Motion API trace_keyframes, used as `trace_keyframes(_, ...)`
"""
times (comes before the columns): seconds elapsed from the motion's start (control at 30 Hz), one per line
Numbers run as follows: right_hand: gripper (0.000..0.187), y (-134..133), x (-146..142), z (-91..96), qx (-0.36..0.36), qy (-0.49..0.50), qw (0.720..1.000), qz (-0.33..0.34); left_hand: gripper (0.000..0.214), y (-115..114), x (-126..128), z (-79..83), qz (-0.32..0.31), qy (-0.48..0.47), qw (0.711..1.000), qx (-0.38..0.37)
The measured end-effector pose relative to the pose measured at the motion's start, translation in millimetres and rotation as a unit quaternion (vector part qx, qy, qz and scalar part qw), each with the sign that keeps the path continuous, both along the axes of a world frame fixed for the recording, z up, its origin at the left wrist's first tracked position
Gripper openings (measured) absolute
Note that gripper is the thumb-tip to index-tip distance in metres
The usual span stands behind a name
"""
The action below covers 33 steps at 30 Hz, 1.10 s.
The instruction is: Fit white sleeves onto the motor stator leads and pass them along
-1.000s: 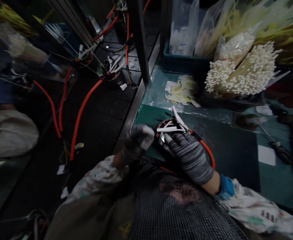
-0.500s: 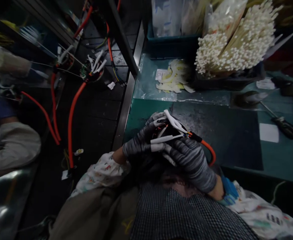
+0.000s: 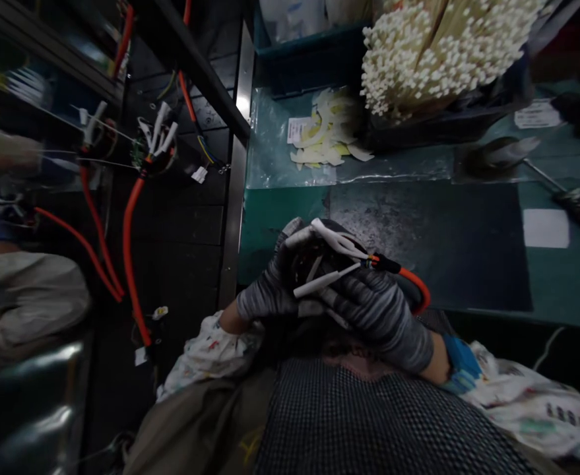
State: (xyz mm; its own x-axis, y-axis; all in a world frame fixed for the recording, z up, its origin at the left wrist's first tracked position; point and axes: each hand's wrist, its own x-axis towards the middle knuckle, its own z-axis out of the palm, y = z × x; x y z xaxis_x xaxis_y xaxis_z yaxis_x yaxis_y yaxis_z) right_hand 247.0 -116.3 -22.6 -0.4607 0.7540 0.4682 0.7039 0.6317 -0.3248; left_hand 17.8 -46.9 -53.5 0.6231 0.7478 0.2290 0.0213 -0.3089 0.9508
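Note:
In striped grey gloves, my left hand (image 3: pixel 273 280) and my right hand (image 3: pixel 381 313) grip a dark round wired housing (image 3: pixel 305 258) between them, close to my body. My left fingers curl around its far left rim. My right hand wraps its near right side, its palm under the wires. White-sleeved wires (image 3: pixel 338 241) cross the top, and another white sleeve (image 3: pixel 317 284) points left across the open face. They gather at a black collar that runs into an orange cable (image 3: pixel 421 290), which bends down beside my right wrist. Much of the housing is hidden by my gloves.
Similar wired housings with orange cables (image 3: pixel 130 244) sit on the dark conveyor (image 3: pixel 198 224) to the left. A co-worker's sleeve (image 3: pixel 37 297) is beyond. On the green bench lie a bundle of white-tipped wires (image 3: pixel 448 63), yellowish strips (image 3: pixel 326 135), and a screwdriver (image 3: pixel 579 208).
The view has shifted, so the bench items sit higher in it. My left fingers have moved at the far rim, and the lower white sleeve tilts more. Both hands keep hold of the housing.

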Motion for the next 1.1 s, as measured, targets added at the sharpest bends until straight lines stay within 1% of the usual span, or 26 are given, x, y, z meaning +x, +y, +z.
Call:
trace_keyframes(0.03,0.033,-1.8,0.3,-0.8,0.003,0.005,1.000,0.001,0.118,2.0,0.3,2.5,-0.015,0.004,1.000,0.000)
trace_keyframes(0.1,0.034,-4.4,0.9,-2.5,0.001,0.014,1.000,-0.008,0.111,3.6,2.0,8.1,-0.025,-0.005,1.000,-0.014)
trace_keyframes(0.17,0.033,-6.1,1.4,-4.7,-0.008,0.031,0.999,-0.013,0.104,1.8,4.1,13.3,-0.019,-0.011,0.999,-0.039)
trace_keyframes(0.23,0.029,-7.0,1.8,-6.8,-0.023,0.055,0.998,-0.006,0.101,-1.7,5.8,16.8,-0.003,-0.006,0.999,-0.051)
trace_keyframes(0.33,0.027,-6.7,1.1,-7.2,-0.006,0.083,0.996,-0.005,0.099,-6.1,6.3,18.3,0.010,0.014,0.998,-0.058)
trace_keyframes(0.47,0.033,-3.6,-4.1,-1.6,-0.014,0.049,0.999,-0.018,0.099,-8.8,6.7,17.2,0.012,0.022,0.999,-0.043)
trace_keyframes(0.57,0.031,-2.7,-9.4,-0.2,-0.027,0.019,0.999,-0.028,0.090,-11.6,9.4,17.9,0.030,0.015,0.999,-0.038)
trace_keyframes(0.63,0.031,-4.4,-9.5,-1.5,-0.029,0.007,0.999,-0.030,0.084,-14.3,12.1,19.2,0.052,0.029,0.997,-0.045)
trace_keyframes(0.73,0.031,-10.5,0.9,-1.4,-0.024,0.011,1.000,-0.015,0.082,-18.4,15.9,19.6,0.064,0.039,0.996,-0.046)
trace_keyframes(0.8,0.029,-14.4,13.7,2.5,-0.021,0.027,0.999,0.011,0.080,-20.7,18.1,18.2,0.083,0.038,0.995,-0.030)
trace_keyframes(0.83,0.028,-15.2,20.3,5.1,-0.016,0.030,0.999,0.010,0.079,-21.8,19.3,17.1,0.095,0.039,0.994,-0.021)
trace_keyframes(0.87,0.029,-15.0,26.3,7.5,-0.007,0.029,1.000,-0.006,0.078,-23.0,20.7,15.8,0.105,0.042,0.993,-0.016)
trace_keyframes(0.93,0.036,-10.9,34.0,10.0,0.002,0.025,0.998,-0.062,0.077,-25.8,24.2,13.1,0.108,0.043,0.993,-0.009)
trace_keyframes(0.97,0.043,-7.3,35.6,9.5,-0.009,0.029,0.996,-0.089,0.078,-27.4,26.1,11.7,0.100,0.037,0.994,-0.003)
trace_keyframes(1.0,0.049,-3.3,35.9,7.8,-0.033,0.040,0.993,-0.102,0.079,-29.3,28.1,10.0,0.093,0.031,0.995,0.005)
trace_keyframes(1.1,0.062,9.1,34.7,-1.0,-0.141,0.094,0.982,-0.084,0.084,-35.1,32.1,4.2,0.103,0.028,0.994,0.021)
